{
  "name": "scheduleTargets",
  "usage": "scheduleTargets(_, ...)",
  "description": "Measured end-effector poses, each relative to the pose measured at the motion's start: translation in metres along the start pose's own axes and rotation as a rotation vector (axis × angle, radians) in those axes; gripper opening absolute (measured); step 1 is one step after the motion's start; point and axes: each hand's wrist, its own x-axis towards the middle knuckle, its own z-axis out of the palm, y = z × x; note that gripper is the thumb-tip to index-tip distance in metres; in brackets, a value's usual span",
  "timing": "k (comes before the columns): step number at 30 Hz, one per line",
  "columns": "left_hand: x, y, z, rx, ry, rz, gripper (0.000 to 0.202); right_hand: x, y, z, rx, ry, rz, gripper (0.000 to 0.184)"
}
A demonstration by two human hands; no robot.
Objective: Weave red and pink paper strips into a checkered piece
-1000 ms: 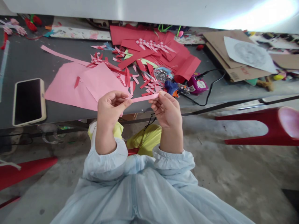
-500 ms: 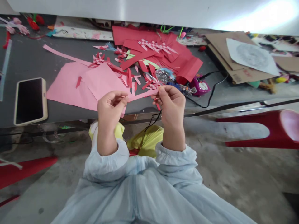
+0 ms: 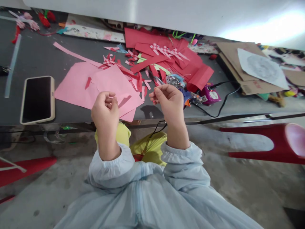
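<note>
Both my hands are raised over the near edge of the dark table, apart from each other. My left hand (image 3: 105,109) is curled, thumb against the fingers, in front of the pink paper sheets (image 3: 76,81); whatever it pinches blends into the pink behind it. A darker narrow patch, perhaps a shadow, lies on the sheet beside its thumb. My right hand (image 3: 170,101) pinches thumb to forefinger; anything between them is too small to make out. Beyond the hands lie pink and red paper scraps (image 3: 139,82) and woven red-and-pink checkered pieces (image 3: 164,51) on red paper sheets (image 3: 199,71).
A phone (image 3: 38,100) lies at the left. To the right are a purple box (image 3: 211,95) with a black cable, and cardboard sheets (image 3: 230,65) under a white paper with a grey drawing (image 3: 262,68). A red stool (image 3: 277,140) stands on the floor at right.
The pink strip that was stretched between both hands no longer spans them. My hands have moved further apart, the left one shifting left. The view has also shifted slightly.
</note>
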Motion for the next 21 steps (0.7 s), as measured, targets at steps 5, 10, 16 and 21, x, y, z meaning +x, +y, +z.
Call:
scheduleTargets(5,0.0,0.0,-0.005,0.309,-0.079,-0.059,0.016,-0.01,0.007,0.008,-0.269,-0.141,0.02,0.016)
scheduleTargets(10,0.0,0.001,-0.007,0.351,-0.103,-0.072,0.015,-0.025,0.008,0.012,-0.598,-0.116,-0.02,0.022)
scheduleTargets(16,-0.001,0.002,-0.01,0.314,-0.088,-0.07,0.014,-0.034,0.007,0.015,-0.705,-0.167,-0.029,0.024)
scheduleTargets(21,0.001,0.001,-0.01,0.221,-0.003,-0.045,0.014,-0.042,0.0,0.02,-0.704,-0.282,0.002,0.028)
